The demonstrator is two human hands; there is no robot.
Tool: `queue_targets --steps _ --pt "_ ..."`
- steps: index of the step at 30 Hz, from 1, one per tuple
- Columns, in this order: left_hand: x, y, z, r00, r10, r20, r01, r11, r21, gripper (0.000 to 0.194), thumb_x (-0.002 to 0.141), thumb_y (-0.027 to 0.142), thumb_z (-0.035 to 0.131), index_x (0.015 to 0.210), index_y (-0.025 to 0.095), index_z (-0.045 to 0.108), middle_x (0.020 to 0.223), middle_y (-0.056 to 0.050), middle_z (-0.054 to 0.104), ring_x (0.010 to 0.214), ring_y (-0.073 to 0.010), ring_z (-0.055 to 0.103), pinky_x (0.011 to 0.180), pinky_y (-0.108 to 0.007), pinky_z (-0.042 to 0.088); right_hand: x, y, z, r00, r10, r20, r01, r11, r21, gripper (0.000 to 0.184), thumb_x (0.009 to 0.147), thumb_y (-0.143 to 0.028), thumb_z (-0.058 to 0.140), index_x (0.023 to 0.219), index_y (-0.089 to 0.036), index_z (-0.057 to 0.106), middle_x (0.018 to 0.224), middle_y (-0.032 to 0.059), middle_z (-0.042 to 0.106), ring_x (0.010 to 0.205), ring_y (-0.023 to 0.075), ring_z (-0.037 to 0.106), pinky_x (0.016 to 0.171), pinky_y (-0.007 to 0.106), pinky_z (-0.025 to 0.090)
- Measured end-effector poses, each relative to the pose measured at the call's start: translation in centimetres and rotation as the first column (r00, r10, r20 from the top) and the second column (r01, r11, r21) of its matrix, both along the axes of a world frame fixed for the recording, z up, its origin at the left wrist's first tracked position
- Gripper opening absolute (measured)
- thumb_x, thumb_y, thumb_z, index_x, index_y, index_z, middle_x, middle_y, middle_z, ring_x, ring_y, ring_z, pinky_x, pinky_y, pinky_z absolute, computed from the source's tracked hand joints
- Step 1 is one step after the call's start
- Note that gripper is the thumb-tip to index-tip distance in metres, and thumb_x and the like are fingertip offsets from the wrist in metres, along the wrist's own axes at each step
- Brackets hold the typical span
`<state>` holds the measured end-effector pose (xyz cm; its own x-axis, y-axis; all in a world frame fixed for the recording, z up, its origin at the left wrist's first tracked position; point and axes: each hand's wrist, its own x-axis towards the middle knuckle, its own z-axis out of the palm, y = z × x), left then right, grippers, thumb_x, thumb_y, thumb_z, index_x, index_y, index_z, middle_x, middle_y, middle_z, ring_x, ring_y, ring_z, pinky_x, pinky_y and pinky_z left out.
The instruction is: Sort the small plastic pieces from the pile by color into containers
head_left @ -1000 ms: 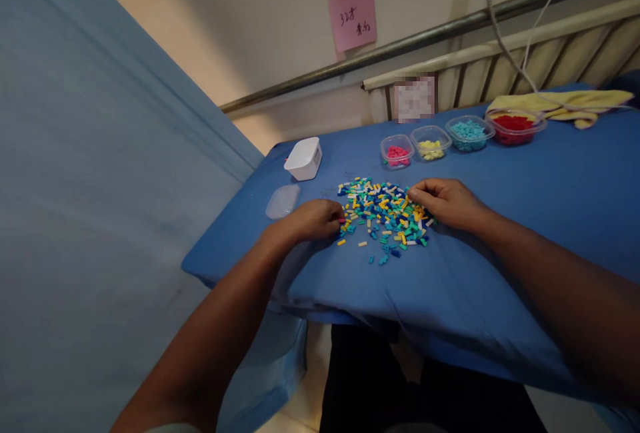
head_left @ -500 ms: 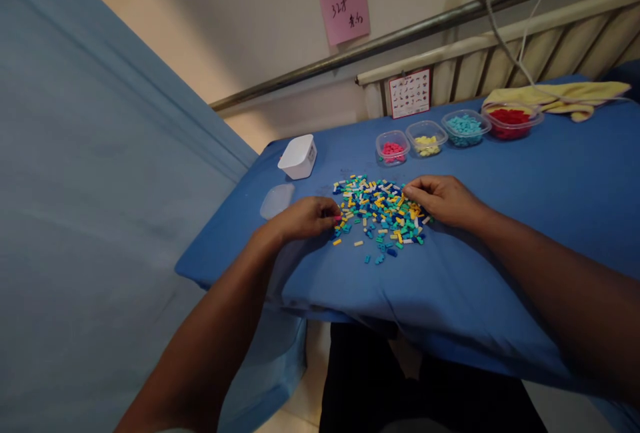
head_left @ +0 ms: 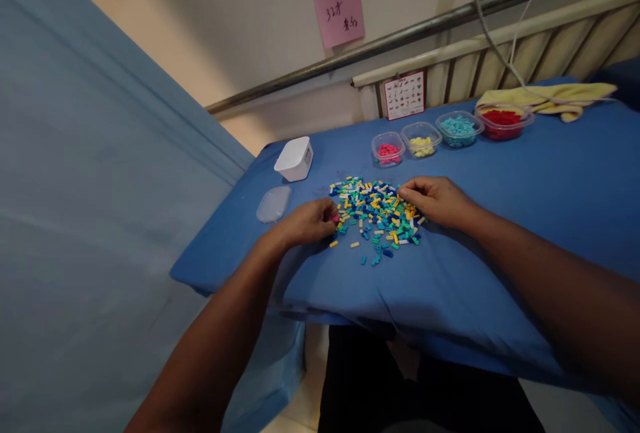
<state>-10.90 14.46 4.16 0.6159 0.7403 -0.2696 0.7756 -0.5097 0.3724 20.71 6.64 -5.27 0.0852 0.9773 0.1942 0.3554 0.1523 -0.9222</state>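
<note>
A heap of small coloured bricks [head_left: 376, 214], blue, yellow, green and white, lies on the blue cloth [head_left: 500, 233] over the table. My left hand [head_left: 306, 221] rests at the heap's left edge, fingers curled, pinching what looks like a small pink brick at the fingertips. At the heap's right edge, my right hand [head_left: 436, 200] has its fingers closed in a pinch down among the bricks; what they hold is hidden.
Four clear tubs stand in a row at the back: pink [head_left: 388, 150], yellow [head_left: 421, 140], light blue [head_left: 458, 129], red [head_left: 503, 121]. A white box [head_left: 294, 158] and a clear lid [head_left: 273, 204] lie at the left. A yellow cloth [head_left: 550, 96] and a blue partition [head_left: 100, 186].
Both hands stay at the heap's edges with only slight finger shifts. The view has drifted a little, so the table sits slightly further left.
</note>
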Motion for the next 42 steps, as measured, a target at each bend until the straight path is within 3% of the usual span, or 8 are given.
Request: queue_targets --steps 14,19,22,25,28,33,37,42 --pt "11.7 6.7 -0.1 0.854 0.314 0.415 -0.244 0.946 -0.214 0.014 0.086 0.015 0.068 0.1 0.012 0.07 0.073 -0.003 0.066 0.063 -0.0141 0.062 0.061 -0.026 0.048 -0.1 0.6 -0.7 1.0 0.02 -0.005 -0.02 1.0 0.017 0.04 0.096 -0.057 0.065 0.09 -0.02 0.08 0.076 0.0031 0.073 0.067 0.0185 0.061 0.06 0.031 0.044" --pt "16.2 8.9 0.6 0.739 0.334 0.585 -0.295 0.941 -0.165 0.04 0.098 0.018 0.065 0.137 0.007 0.067 0.103 -0.013 0.078 0.083 -0.0176 0.075 0.08 -0.031 0.061 -0.1 0.5 -0.6 0.999 0.03 -0.011 -0.03 0.999 0.027 0.041 0.096 -0.057 0.064 0.089 -0.02 0.079 0.075 0.0023 0.072 0.067 0.0183 0.061 0.061 0.031 0.044" --pt "15.6 7.7 0.1 0.853 0.171 0.494 -0.243 0.966 0.084 0.042 0.102 0.022 0.061 0.141 0.007 0.068 0.123 -0.018 0.079 0.105 -0.0241 0.077 0.097 -0.037 0.061 -0.1 0.6 -0.7 0.999 0.043 -0.015 -0.042 0.998 0.048 0.038 0.097 -0.054 0.063 0.09 -0.02 0.079 0.077 0.0019 0.073 0.068 0.0184 0.062 0.062 0.031 0.045" --pt "13.2 4.4 -1.4 0.958 -0.139 0.25 0.068 0.96 0.272 0.043 0.105 0.032 0.061 0.142 0.013 0.071 0.146 -0.016 0.072 0.134 -0.0294 0.069 0.119 -0.043 0.052 0.0 0.8 -0.8 0.999 0.048 0.001 -0.048 0.996 0.079 0.036 0.099 -0.052 0.062 0.089 -0.021 0.078 0.075 0.0012 0.072 0.069 0.0183 0.062 0.062 0.031 0.045" --pt "10.7 0.9 -2.6 0.913 -0.405 0.05 0.378 0.886 0.269 0.046 0.11 0.037 0.052 0.145 0.014 0.07 0.16 -0.018 0.062 0.149 -0.0298 0.059 0.127 -0.042 0.044 0.0 0.9 -0.9 1.0 0.025 0.003 -0.025 0.996 0.082 0.036 0.099 -0.052 0.062 0.088 -0.021 0.078 0.077 0.0022 0.073 0.071 0.0195 0.064 0.062 0.031 0.046" --pt "8.8 0.0 -2.3 0.962 -0.271 0.023 0.245 0.9 0.36 0.047 0.114 0.046 0.042 0.112 0.02 0.081 0.12 -0.012 0.081 0.115 -0.0255 0.075 0.109 -0.038 0.056 -0.5 0.9 -0.9 0.985 -0.023 -0.17 0.028 0.999 0.028 0.035 0.095 -0.053 0.066 0.095 -0.021 0.079 0.08 0.0039 0.076 0.071 0.0202 0.068 0.065 0.032 0.054" --pt "10.2 3.8 -2.3 0.988 -0.141 0.062 0.1 0.894 0.437 0.038 0.108 0.038 0.051 0.121 0.018 0.08 0.13 -0.013 0.078 0.122 -0.0273 0.072 0.11 -0.038 0.055 -0.6 1.1 -0.8 0.966 -0.114 -0.232 0.126 0.991 0.04 0.037 0.097 -0.056 0.065 0.095 -0.021 0.077 0.085 0.0061 0.078 0.077 0.0222 0.072 0.07 0.035 0.057" --pt "13.8 9.3 -4.1 0.983 -0.154 0.097 0.123 0.955 0.27 0.036 0.09 0.013 0.052 0.112 0.015 0.08 0.127 -0.011 0.079 0.118 -0.0247 0.073 0.109 -0.035 0.055 -0.3 1.4 -0.7 0.962 -0.177 -0.208 0.193 0.979 0.06 0.041 0.099 -0.059 0.064 0.095 -0.021 0.077 0.089 0.0074 0.08 0.078 0.0218 0.071 0.073 0.035 0.057"
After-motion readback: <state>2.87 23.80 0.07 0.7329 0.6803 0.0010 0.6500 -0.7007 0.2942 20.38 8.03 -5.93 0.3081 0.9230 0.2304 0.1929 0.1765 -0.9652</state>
